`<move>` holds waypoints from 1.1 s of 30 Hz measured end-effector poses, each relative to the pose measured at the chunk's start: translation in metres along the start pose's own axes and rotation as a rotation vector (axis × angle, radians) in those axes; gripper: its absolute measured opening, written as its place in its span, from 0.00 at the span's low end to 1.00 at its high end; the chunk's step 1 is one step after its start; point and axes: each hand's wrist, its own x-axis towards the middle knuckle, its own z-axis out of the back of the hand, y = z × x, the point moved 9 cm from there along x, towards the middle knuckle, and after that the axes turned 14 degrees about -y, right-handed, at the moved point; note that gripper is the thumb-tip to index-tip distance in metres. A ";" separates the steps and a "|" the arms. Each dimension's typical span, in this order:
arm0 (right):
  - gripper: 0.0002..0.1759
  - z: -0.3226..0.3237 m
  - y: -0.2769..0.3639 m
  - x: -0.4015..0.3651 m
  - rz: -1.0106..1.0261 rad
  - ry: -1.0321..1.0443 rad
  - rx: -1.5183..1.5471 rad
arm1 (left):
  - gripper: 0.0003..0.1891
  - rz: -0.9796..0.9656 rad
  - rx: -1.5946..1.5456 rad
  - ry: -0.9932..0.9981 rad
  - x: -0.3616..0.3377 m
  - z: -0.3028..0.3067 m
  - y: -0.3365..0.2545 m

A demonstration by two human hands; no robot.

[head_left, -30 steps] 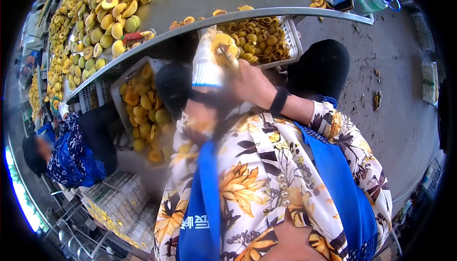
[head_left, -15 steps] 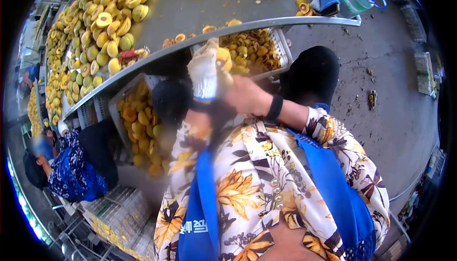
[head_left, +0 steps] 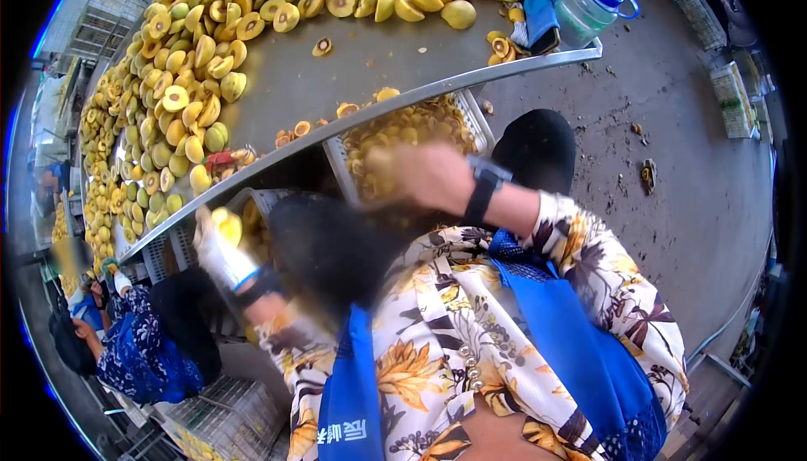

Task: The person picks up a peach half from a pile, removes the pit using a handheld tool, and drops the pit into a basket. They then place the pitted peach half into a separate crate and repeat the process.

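Note:
My left hand (head_left: 220, 251), in a white glove, holds a yellow fruit half (head_left: 227, 226) over the crate at the left, below the table's edge. My right hand (head_left: 424, 177) is bare and blurred by motion; it is above the white crate of small fruit pieces (head_left: 403, 129), and its fingers cannot be made out. Yellow halved fruits (head_left: 181, 129) lie heaped on the metal table (head_left: 336, 66). A red-handled tool (head_left: 220, 158) rests beside the heap.
A metal rim (head_left: 378, 108) runs along the table. A water bottle (head_left: 588, 9) and blue cloth (head_left: 540, 11) are at its right corner. A co-worker (head_left: 147, 347) sits at the left, near stacked crates (head_left: 223, 415). My dark-clad knees are below the rim.
My hands, close together before, are now apart. The left has moved left with a fruit half; the right is over the white crate. The view has shifted slightly.

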 end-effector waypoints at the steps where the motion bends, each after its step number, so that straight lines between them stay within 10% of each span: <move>1: 0.13 0.017 -0.018 0.015 0.060 -0.097 -0.207 | 0.26 -0.110 0.357 -0.116 -0.004 0.028 -0.016; 4: 0.16 0.105 -0.048 0.063 0.044 -0.378 -0.386 | 0.29 -0.547 1.186 -0.259 0.055 0.088 0.032; 10: 0.27 0.130 -0.186 0.134 -0.371 -0.306 -0.483 | 0.34 -0.304 1.016 -0.203 0.046 0.136 0.095; 15: 0.27 0.135 -0.194 0.141 -0.335 -0.277 -0.485 | 0.25 -0.699 0.988 -0.089 0.028 0.085 0.059; 19: 0.26 0.156 -0.189 0.133 -0.334 -0.451 -0.450 | 0.18 -0.624 0.579 0.034 -0.001 0.014 -0.005; 23: 0.17 0.122 -0.188 0.119 -0.754 -0.211 1.047 | 0.20 -0.400 -0.238 0.445 -0.073 -0.090 -0.039; 25: 0.18 0.121 -0.125 0.111 -0.672 -0.201 1.041 | 0.20 -0.216 -0.250 0.569 -0.118 -0.149 -0.056; 27: 0.15 0.100 -0.101 0.108 -0.590 -0.224 0.782 | 0.17 -0.734 -0.087 0.615 -0.122 -0.209 -0.052; 33: 0.18 0.110 -0.077 0.061 -0.407 -0.443 0.483 | 0.09 -1.121 0.169 0.309 -0.112 -0.205 -0.081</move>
